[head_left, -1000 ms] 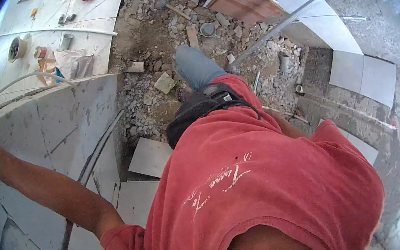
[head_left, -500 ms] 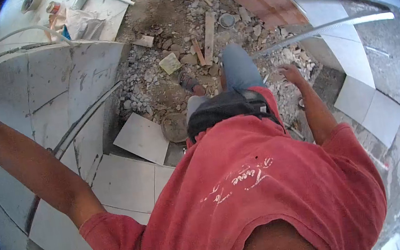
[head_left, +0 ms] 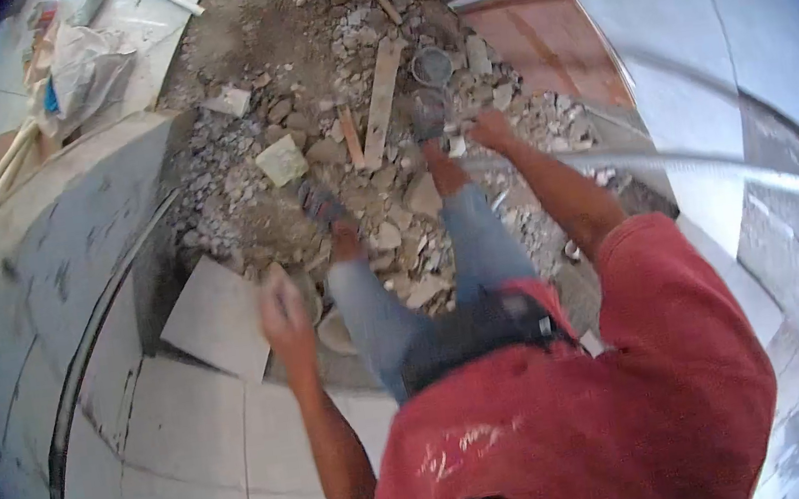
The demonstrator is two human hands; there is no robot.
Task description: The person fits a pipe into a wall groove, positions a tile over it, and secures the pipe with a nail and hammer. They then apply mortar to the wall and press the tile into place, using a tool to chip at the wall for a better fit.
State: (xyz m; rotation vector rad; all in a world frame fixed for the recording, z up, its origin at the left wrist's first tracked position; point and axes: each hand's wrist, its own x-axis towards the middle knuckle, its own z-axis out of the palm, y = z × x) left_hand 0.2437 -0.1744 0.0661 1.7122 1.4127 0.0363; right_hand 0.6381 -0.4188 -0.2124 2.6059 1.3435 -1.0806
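Observation:
My left hand [head_left: 284, 310], smeared by motion, is over the edge of the tiled floor, beside a loose white tile [head_left: 215, 319]. Its fingers are too blurred to read. Farther forward, my right hand [head_left: 489, 131] hangs over the rubble [head_left: 396, 220] near my right foot, fingers loosely bent and nothing visible in them. A long pale bar [head_left: 670, 158] runs from near my right forearm toward the right edge. Close ahead of the right hand is a round container [head_left: 432, 66] with grey contents. A wooden plank [head_left: 383, 100] lies left of it.
A low tiled wall [head_left: 66, 243] curves along the left, with a plastic bag [head_left: 87, 63] and pipes beyond it. A reddish-brown board [head_left: 545, 49] leans at the right. Broken stones and a yellowish block [head_left: 281, 161] cover the uneven ground underfoot.
My left arm has swung from the wall at far left down to near my left leg. My right hand has moved forward. My right leg has straightened, its foot now in view by the container.

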